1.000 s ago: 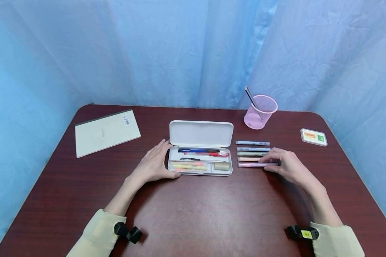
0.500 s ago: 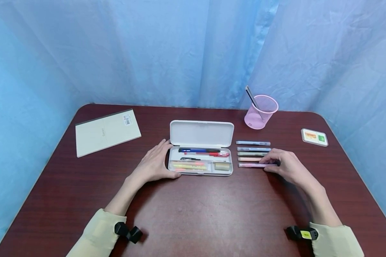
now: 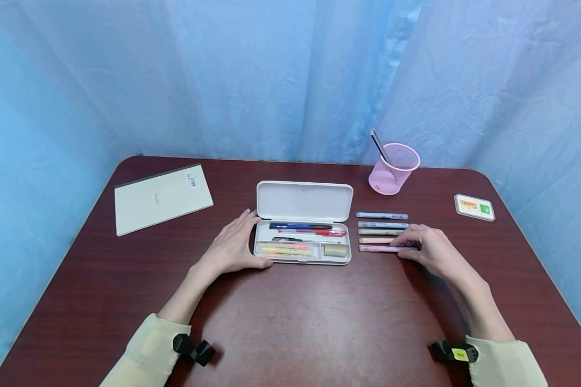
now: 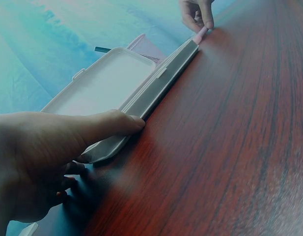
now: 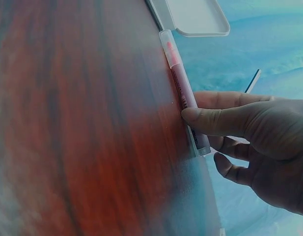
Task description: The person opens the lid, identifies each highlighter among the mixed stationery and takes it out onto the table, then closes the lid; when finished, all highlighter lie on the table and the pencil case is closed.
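An open white pencil case [image 3: 341, 252] lies mid-table with its lid tipped back. My left hand [image 3: 229, 248] grips its left end, the thumb along the front wall and the fingers at the side. Inside are a blue pen [image 3: 300, 226], red pen [image 3: 330, 233], black-capped pen [image 3: 283, 239], a clear box of pastel sticks [image 3: 285, 251] and a beige block [image 3: 335, 250]. To its right, my right hand [image 3: 428, 248] pinches a pink-purple highlighter [image 5: 183, 86] with a clear cap between thumb and fingers. It is the nearest of several pastel markers [image 3: 380, 232] lying in parallel rows.
A pink mesh pen cup [image 3: 391, 174] holding a dark pen stands behind the markers. A cream notebook [image 3: 162, 200] lies at the back left, a small clear-lidded case [image 3: 474, 207] at the right. Blue curtains [image 3: 271, 80] hang around the brown table [image 3: 295, 333].
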The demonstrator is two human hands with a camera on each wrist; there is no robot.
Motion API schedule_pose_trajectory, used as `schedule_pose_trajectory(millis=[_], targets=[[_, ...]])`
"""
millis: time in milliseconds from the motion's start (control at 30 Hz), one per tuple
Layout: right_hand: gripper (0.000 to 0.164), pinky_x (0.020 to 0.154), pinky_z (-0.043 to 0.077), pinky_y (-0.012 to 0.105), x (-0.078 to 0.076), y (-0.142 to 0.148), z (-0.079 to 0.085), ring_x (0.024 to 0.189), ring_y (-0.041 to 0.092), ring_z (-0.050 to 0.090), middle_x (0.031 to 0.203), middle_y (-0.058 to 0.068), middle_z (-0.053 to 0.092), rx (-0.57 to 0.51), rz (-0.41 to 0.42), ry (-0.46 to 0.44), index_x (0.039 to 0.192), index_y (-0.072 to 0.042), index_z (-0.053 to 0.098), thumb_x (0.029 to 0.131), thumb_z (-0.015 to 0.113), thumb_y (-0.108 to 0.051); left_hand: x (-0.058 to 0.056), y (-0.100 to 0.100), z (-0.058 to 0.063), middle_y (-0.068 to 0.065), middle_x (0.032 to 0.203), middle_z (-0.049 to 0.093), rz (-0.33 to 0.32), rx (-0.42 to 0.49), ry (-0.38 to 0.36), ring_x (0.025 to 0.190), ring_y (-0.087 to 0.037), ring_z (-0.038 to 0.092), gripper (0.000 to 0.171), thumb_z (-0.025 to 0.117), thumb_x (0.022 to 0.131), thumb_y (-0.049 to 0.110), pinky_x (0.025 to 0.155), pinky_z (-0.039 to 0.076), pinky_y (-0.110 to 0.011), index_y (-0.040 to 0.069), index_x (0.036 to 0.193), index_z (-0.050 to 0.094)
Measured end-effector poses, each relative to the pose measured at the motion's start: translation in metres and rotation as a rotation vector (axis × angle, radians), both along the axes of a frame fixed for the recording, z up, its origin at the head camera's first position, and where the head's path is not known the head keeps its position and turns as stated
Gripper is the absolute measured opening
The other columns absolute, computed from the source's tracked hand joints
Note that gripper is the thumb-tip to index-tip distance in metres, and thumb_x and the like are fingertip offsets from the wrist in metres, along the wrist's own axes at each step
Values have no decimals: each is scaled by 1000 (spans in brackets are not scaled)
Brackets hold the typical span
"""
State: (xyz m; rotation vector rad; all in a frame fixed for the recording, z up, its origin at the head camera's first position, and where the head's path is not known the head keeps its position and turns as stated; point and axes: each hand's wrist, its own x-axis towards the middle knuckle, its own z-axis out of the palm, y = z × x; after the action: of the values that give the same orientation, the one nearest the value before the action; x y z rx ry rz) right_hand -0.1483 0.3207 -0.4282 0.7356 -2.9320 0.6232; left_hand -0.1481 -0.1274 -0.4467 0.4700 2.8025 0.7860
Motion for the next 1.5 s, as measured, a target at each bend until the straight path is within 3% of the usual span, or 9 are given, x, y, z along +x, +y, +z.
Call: schedule_pose_trajectory(millis=[1500], targets=[[28, 76, 51, 30, -2, 1, -2, 85, 12, 63, 91, -7, 75, 22, 26, 42, 93, -21, 81, 75, 86, 0, -1, 0, -1, -12, 168, 33, -7, -2, 14, 160, -34, 24, 100, 85, 69, 53, 125, 29, -59, 8, 149, 45]])
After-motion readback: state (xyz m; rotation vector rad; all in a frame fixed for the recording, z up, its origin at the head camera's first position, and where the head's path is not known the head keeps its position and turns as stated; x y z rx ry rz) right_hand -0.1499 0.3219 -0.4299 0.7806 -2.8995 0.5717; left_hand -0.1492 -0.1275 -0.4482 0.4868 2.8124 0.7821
